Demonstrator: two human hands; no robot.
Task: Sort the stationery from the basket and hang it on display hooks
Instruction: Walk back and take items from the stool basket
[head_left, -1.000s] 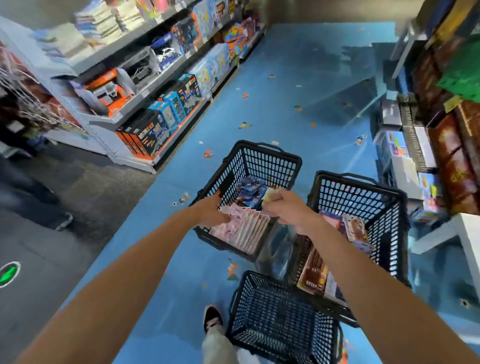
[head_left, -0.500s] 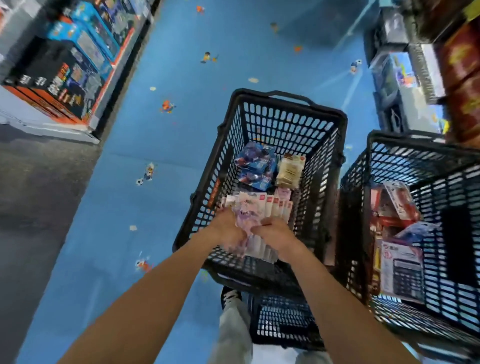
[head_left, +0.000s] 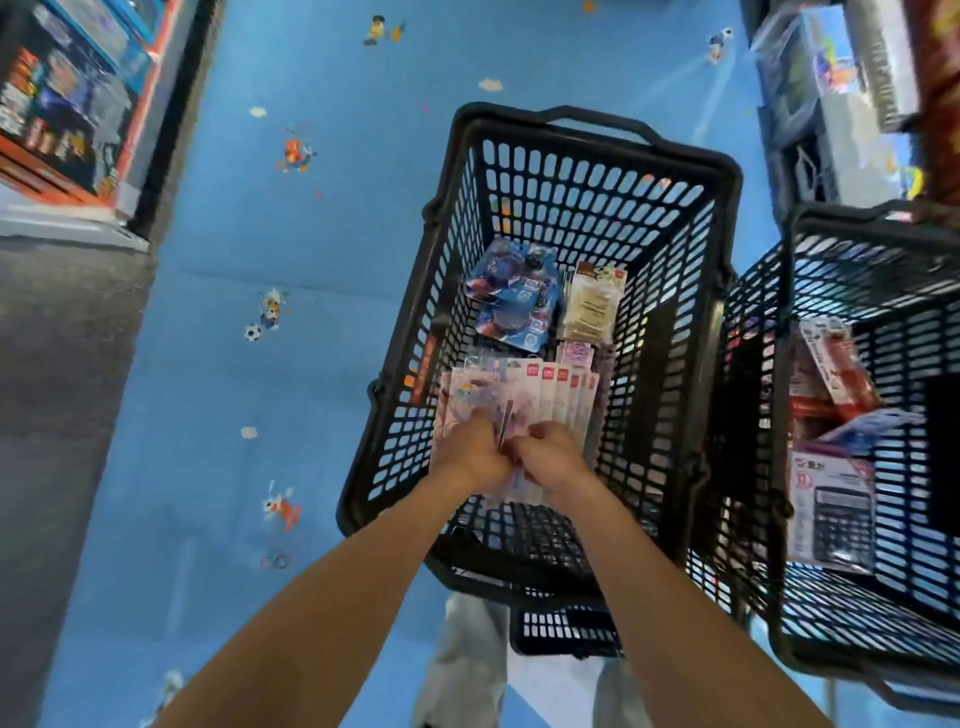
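Compared with a second ago, the view has dropped from the long aisle to look straight down, and the right hand (head_left: 550, 452) has come off the gap between the baskets to join the left hand (head_left: 475, 449). Over the last half second the two hands have drawn closer, until their knuckles almost touch. Both are inside the black slotted plastic basket (head_left: 597, 208), at its 6 o'clock end. Their fingers are curled and pinch the near edges of the fanned pink stationery packets (head_left: 550, 395), though blur hides each fingertip. Beyond the fan, toward 12 o'clock, lie blue blister-packed items (head_left: 511, 301) with beige flat packets (head_left: 592, 306) just beside them at 3 o'clock. A second black plastic basket (head_left: 852, 213) stands at 3 o'clock, touching the first, and holds a boxed grey calculator (head_left: 831, 514) among red-and-white packs. A third black basket (head_left: 566, 629) shows beneath, at 6 o'clock, between the person's light trousers (head_left: 467, 665). The baskets sit on a blue floor mat printed with small cartoon figures (head_left: 311, 260), which meets a grey floor (head_left: 62, 415) at 9 o'clock. A shelf of boxed toys (head_left: 62, 104) stands at 10 o'clock, and more boxed goods (head_left: 831, 78) at 2 o'clock.
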